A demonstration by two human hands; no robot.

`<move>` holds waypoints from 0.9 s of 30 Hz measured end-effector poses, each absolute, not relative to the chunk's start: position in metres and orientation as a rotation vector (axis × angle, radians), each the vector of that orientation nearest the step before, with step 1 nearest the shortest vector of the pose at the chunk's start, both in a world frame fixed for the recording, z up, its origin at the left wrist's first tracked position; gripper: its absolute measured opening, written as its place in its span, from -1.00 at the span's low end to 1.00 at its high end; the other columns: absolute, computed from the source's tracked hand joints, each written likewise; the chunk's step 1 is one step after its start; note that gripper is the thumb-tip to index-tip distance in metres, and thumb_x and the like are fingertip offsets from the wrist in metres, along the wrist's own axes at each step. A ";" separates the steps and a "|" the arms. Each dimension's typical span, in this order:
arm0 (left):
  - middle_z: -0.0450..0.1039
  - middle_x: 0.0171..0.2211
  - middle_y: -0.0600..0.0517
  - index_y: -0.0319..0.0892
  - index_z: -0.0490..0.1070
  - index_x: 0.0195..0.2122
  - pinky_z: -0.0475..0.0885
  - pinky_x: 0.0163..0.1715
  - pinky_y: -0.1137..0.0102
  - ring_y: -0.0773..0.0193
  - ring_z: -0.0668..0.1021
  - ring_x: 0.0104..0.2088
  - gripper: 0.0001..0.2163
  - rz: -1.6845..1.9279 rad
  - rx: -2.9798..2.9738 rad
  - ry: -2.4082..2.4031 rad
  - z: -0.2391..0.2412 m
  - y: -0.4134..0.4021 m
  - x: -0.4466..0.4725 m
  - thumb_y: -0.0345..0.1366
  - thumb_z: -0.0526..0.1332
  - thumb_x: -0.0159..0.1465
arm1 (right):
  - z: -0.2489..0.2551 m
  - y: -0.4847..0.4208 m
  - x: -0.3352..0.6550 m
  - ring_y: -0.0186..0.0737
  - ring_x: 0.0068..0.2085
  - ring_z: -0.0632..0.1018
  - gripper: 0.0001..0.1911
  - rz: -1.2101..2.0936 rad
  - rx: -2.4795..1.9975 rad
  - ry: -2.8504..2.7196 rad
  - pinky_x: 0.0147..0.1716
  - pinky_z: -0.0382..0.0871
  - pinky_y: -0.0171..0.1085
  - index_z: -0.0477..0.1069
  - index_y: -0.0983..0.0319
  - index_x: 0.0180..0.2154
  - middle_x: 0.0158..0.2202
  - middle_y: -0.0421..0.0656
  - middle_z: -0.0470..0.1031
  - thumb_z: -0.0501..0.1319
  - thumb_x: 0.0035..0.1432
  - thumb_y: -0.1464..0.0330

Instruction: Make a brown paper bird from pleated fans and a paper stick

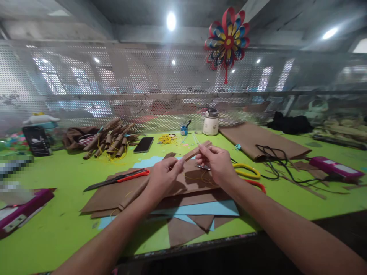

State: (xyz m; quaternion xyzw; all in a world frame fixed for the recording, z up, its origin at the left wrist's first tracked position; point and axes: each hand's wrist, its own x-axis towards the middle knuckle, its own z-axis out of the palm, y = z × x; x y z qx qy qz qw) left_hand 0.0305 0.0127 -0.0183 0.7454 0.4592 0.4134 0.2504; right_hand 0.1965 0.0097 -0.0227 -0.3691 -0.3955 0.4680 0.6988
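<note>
A brown strip point(191, 154) spans the two hands: the right hand point(217, 163) pinches its upper end, the left hand point(164, 173) its lower. Brown paper point(104, 196) lies beneath both. Scissors point(126, 177) lie just left of the left hand. Beyond the right hand, a bottle point(210, 126) bears marks too small to read.

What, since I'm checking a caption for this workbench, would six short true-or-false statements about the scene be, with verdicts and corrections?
1. The right hand holds a brown strip. True.
2. The cream bottle lies on its side. False: it stands upright.
3. The table is red. False: it is green.
4. A dark phone lies flat beside the brown rolls. True.
5. The flower ornament stands on the table. False: it hangs higher up.
6. Light-blue paper shows beneath brown sheets. True.
</note>
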 end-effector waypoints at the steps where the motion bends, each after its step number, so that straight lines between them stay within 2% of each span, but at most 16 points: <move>1: 0.41 -0.58 0.02 -0.23 0.43 -0.56 0.28 -0.46 0.43 0.32 0.40 -0.52 -0.65 1.042 2.002 1.213 -0.019 0.011 0.032 -0.07 0.12 0.19 | -0.023 0.010 0.197 -0.42 -0.64 0.43 -0.68 1.075 -0.810 -0.863 -0.66 0.28 -0.44 0.38 0.32 -0.54 -0.63 -0.19 0.48 0.39 -0.18 0.21; 5: 0.52 -0.37 -0.11 -0.27 0.50 -0.32 0.37 -0.40 0.41 0.25 0.51 -0.39 -0.65 0.838 1.572 0.933 -0.020 0.007 0.034 -0.05 0.15 0.18 | -0.024 0.010 0.196 -0.40 -0.63 0.46 -0.69 1.200 -0.791 -0.839 -0.66 0.30 -0.44 0.42 0.35 -0.52 -0.61 -0.15 0.50 0.39 -0.18 0.23; 7: 0.51 -0.22 -0.15 -0.25 0.49 -0.21 0.40 -0.32 0.41 0.25 0.52 -0.28 -0.67 0.826 1.369 0.754 -0.018 0.006 0.034 -0.08 0.14 0.21 | -0.025 0.009 0.195 -0.40 -0.63 0.46 -0.70 1.231 -0.781 -0.874 -0.66 0.28 -0.45 0.44 0.36 -0.52 -0.62 -0.14 0.50 0.39 -0.17 0.24; 9: 0.50 -0.17 -0.18 -0.26 0.48 -0.17 0.40 -0.30 0.42 0.25 0.53 -0.25 -0.68 0.849 1.271 0.656 -0.016 0.006 0.033 -0.13 0.14 0.22 | -0.026 0.008 0.193 -0.40 -0.62 0.46 -0.71 1.246 -0.770 -0.914 -0.66 0.27 -0.44 0.45 0.36 -0.52 -0.61 -0.13 0.51 0.39 -0.17 0.24; 13: 0.54 -0.29 -0.19 -0.34 0.51 -0.29 0.41 -0.37 0.48 0.30 0.54 -0.34 -0.77 0.966 1.142 0.742 -0.017 0.010 0.032 -0.26 0.20 0.20 | -0.027 0.004 0.191 -0.42 -0.64 0.43 -0.72 1.246 -0.807 -0.941 -0.68 0.22 -0.44 0.45 0.36 -0.54 -0.62 -0.15 0.49 0.38 -0.17 0.25; 17: 0.50 -0.50 -0.06 -0.35 0.48 -0.42 0.37 -0.52 0.56 0.43 0.48 -0.54 -0.87 1.050 1.056 0.834 -0.018 0.013 0.032 -0.35 0.23 0.16 | -0.027 0.001 0.190 -0.46 -0.67 0.37 -0.73 1.266 -0.820 -0.944 -0.69 0.18 -0.44 0.44 0.34 -0.54 -0.64 -0.19 0.46 0.38 -0.16 0.26; 20: 0.43 -0.59 0.00 -0.35 0.45 -0.46 0.33 -0.59 0.59 0.46 0.44 -0.60 -0.88 1.095 1.025 0.878 -0.017 0.012 0.032 -0.38 0.22 0.15 | -0.028 0.001 0.190 -0.46 -0.66 0.35 -0.74 1.281 -0.814 -0.949 -0.67 0.17 -0.43 0.43 0.33 -0.53 -0.64 -0.21 0.43 0.37 -0.14 0.26; 24: 0.46 -0.56 -0.04 -0.36 0.44 -0.45 0.38 -0.55 0.57 0.42 0.47 -0.57 -0.89 1.121 0.999 0.864 -0.017 0.013 0.032 -0.41 0.19 0.16 | -0.029 0.004 0.191 -0.45 -0.63 0.36 -0.76 1.265 -0.822 -0.955 -0.65 0.17 -0.42 0.42 0.32 -0.54 -0.62 -0.21 0.43 0.35 -0.13 0.27; 27: 0.51 -0.47 -0.09 -0.35 0.46 -0.35 0.42 -0.52 0.53 0.36 0.53 -0.49 -0.87 1.092 0.947 0.780 -0.016 0.014 0.030 -0.38 0.16 0.19 | -0.029 0.004 0.191 -0.44 -0.61 0.36 -0.75 1.274 -0.811 -0.969 -0.62 0.19 -0.41 0.41 0.32 -0.56 -0.62 -0.21 0.43 0.35 -0.14 0.26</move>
